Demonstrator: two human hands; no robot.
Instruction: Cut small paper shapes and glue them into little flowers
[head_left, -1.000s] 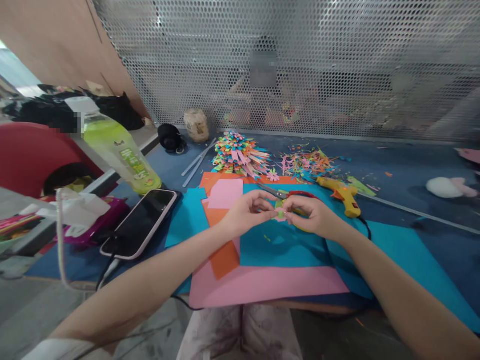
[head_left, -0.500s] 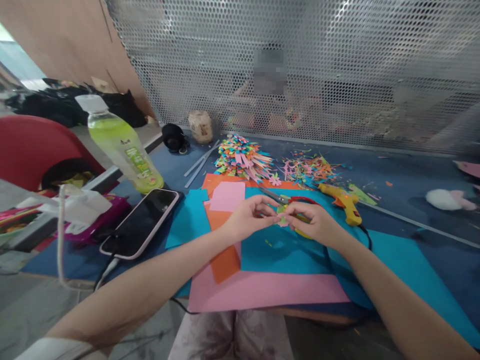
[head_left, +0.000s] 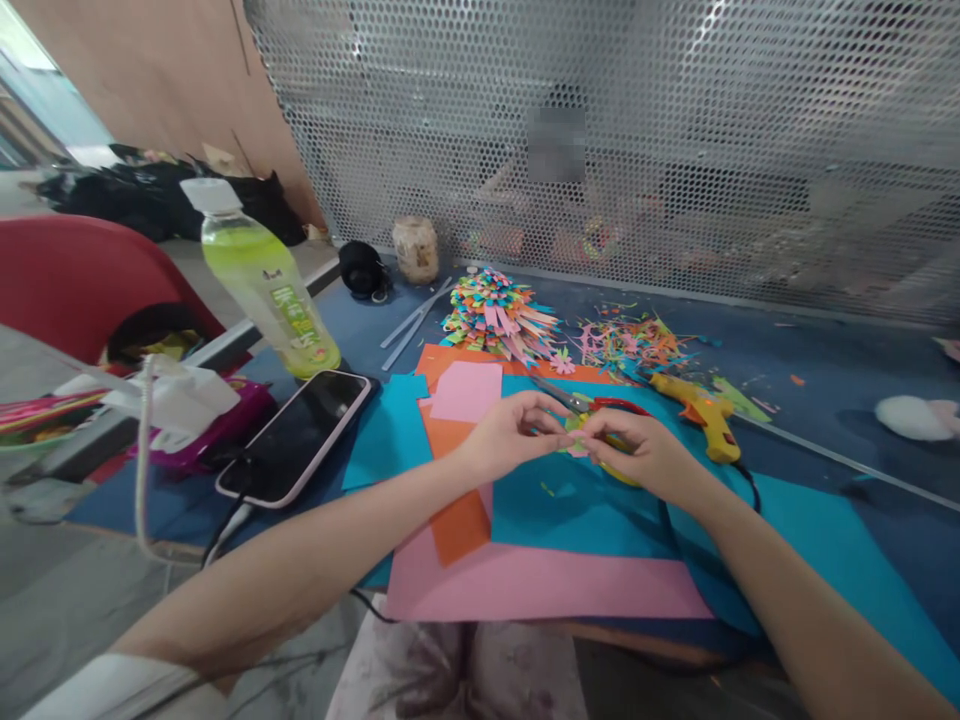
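Observation:
Over blue paper (head_left: 562, 510), my left hand (head_left: 517, 435) and my right hand (head_left: 637, 445) meet fingertip to fingertip. Both pinch a small piece of pink and green cut paper (head_left: 577, 449), largely covered by the fingers. Scissors (head_left: 576, 402) with red and yellow handles lie behind and partly under my right hand. A pink paper flower (head_left: 562, 362) rests beyond the blades. Behind it stands a pile of fringed, many-coloured paper (head_left: 495, 315). Sheets of pink paper (head_left: 540, 585) and orange paper (head_left: 457, 520) lie beneath my left forearm.
A yellow glue gun (head_left: 701, 410) lies to the right, near paper scraps (head_left: 630, 342). On the left are a phone (head_left: 300, 435), a drink bottle (head_left: 262, 285) and a purple box (head_left: 232, 420). A perforated metal panel (head_left: 465, 110) closes off the back, with a person's reflection or shape in it.
The view has shifted slightly, so the table's things sit a little further right. My hands stay together on the small paper piece, which shows more pink between the fingertips.

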